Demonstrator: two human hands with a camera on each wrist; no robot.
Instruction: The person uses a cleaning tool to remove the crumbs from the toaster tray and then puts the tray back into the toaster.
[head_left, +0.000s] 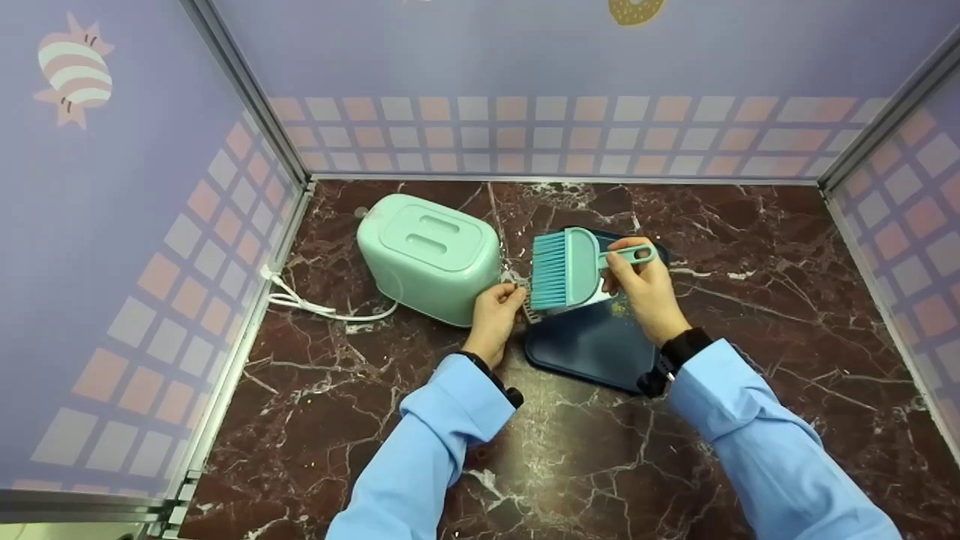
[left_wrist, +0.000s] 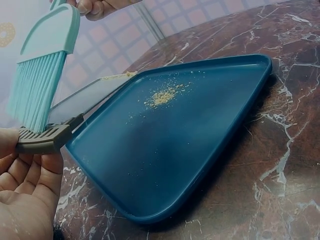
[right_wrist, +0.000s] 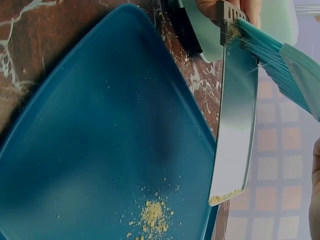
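My left hand [head_left: 495, 319] pinches the slotted grey end of a crumb tray [right_wrist: 237, 125], a long shiny metal piece tilted over the edge of a dark blue tray [head_left: 585, 352]. Crumbs line its far lower edge. My right hand [head_left: 651, 296] grips the looped handle of a mint-green hand brush [head_left: 581, 270]. Its turquoise bristles touch the crumb tray near the slotted end, as the right wrist view shows. A heap of yellowish crumbs [right_wrist: 152, 215] lies on the blue tray, with finer specks around it.
A mint-green toaster [head_left: 427, 247] with two slots stands left of my left hand. Its white cord [head_left: 322, 309] runs to the left wall. Patterned panels enclose the marbled brown tabletop [head_left: 570, 465] at the back and sides.
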